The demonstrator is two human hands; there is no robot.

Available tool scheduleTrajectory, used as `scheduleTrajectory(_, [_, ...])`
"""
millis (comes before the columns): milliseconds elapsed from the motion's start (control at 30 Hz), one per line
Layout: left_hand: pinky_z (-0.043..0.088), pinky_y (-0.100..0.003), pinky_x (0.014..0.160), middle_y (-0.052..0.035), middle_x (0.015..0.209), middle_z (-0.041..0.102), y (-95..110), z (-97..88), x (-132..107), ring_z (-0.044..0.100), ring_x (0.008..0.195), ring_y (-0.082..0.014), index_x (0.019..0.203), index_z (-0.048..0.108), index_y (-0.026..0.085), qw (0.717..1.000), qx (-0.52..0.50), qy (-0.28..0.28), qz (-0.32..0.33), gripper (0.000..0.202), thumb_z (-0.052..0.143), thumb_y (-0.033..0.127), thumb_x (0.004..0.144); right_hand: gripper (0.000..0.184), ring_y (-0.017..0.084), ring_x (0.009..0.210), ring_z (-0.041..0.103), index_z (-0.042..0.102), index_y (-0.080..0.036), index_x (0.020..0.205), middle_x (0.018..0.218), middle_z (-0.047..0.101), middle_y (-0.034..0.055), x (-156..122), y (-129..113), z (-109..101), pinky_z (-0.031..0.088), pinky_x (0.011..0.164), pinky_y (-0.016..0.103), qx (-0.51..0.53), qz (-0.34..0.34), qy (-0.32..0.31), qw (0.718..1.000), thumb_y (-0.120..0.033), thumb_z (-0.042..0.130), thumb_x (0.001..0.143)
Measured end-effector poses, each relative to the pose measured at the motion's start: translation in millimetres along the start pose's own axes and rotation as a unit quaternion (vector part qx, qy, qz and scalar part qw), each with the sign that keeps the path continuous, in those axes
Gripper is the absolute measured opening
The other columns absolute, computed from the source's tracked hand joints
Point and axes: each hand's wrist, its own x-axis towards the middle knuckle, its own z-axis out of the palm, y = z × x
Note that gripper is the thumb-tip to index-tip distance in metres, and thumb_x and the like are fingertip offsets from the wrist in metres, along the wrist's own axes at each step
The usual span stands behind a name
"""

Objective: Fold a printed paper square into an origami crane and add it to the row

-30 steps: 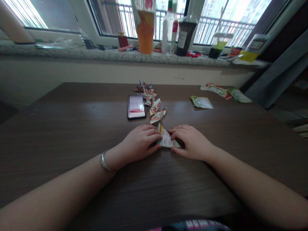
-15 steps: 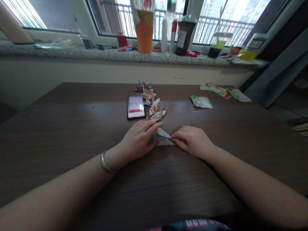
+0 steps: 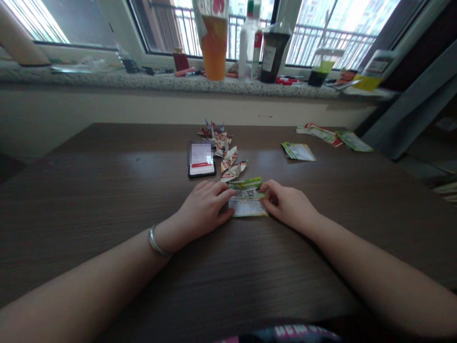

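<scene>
A small printed paper [image 3: 247,200], green along its far edge, lies unfolded flat on the dark wooden table [image 3: 107,190]. My left hand [image 3: 204,207] rests on its left side, fingers and thumb pressed on the paper's edge. My right hand [image 3: 287,204] pinches the paper's right edge near the far corner. Just beyond the paper lies a row of several folded paper cranes [image 3: 227,157], next to a phone [image 3: 202,159] lying face up.
Loose paper slips [image 3: 299,151] and more flyers [image 3: 330,135] lie at the table's far right. On the stone windowsill [image 3: 143,80] stand an orange drink cup [image 3: 215,40], bottles [image 3: 250,40], a dark cup [image 3: 273,52] and a green drink [image 3: 321,66].
The paper was a folded triangle under both hands; it has been opened out into a flat rectangle. My right hand moved up to the far right edge.
</scene>
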Motion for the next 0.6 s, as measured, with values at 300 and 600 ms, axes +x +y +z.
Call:
scheduleTrajectory(300, [0.048, -0.041, 0.089, -0.0097, 0.114, 0.056, -2.5, 3.8, -0.6, 0.056, 0.102, -0.0242, 0.123, 0.058, 0.022, 0.999, -0.042, 0.005, 0.008, 0.034, 0.053, 0.031, 0.090, 0.028, 0.019, 0.083, 0.062, 0.066, -0.026, 0.111, 0.098, 0.066, 0.0046, 0.0, 4.9, -4.3, 0.047, 0.072, 0.031, -0.067, -0.055, -0.013, 0.996, -0.031, 0.056, 0.086])
scheduleTrajectory(600, [0.051, -0.040, 0.090, -0.0101, 0.118, 0.057, -5.4, 6.2, 0.7, 0.057, 0.105, -0.0223, 0.115, 0.064, 0.022, 0.995, -0.092, 0.033, 0.026, 0.029, 0.057, 0.022, 0.087, 0.028, 0.031, 0.138, 0.031, 0.069, -0.024, 0.107, 0.137, 0.052, 0.0066, 0.6, 13.3, -2.8, 0.031, 0.109, 0.054, -0.062, -0.222, 0.027, 0.973, -0.022, 0.061, 0.080])
